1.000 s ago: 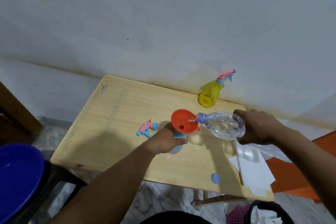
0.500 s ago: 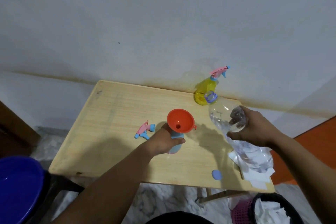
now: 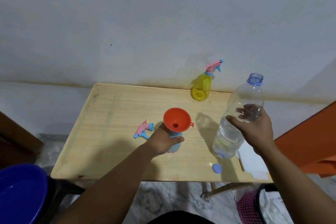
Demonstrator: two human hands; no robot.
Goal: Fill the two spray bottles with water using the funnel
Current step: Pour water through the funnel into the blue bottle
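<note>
On the pale wooden counter [image 3: 112, 132] the left hand [image 3: 161, 142] is wrapped around the body of a small light-blue plastic spray bottle [image 3: 175, 144] that stands upright with its top off; a round orange plastic funnel [image 3: 177, 119] sits in its neck, mouth facing up, its small side tab pointing to the right. Just left of that hand lies the loose pink-and-blue trigger spray head [image 3: 142, 129], flat on the wood. The right hand [image 3: 254, 129] is clamped on the middle of a large clear plastic water bottle [image 3: 238, 120], held upright with its open bluish neck at the top; water fills only the lower part, and its base is at or just above the counter near the right edge, though contact cannot be told. A small round blue bottle cap [image 3: 217, 168] lies on the wood just in front of that bottle. At the back, close to the wall, stands a yellow translucent spray bottle [image 3: 201, 88] with its pink-and-blue trigger head screwed on, well apart from both hands. White sheets of paper [image 3: 254, 165] lie at the counter's right front corner, beneath the right wrist. A dark blue plastic tub [image 3: 20, 192] shows at lower left, and a pink mesh basket [image 3: 248, 207] at lower right on the floor.
</note>
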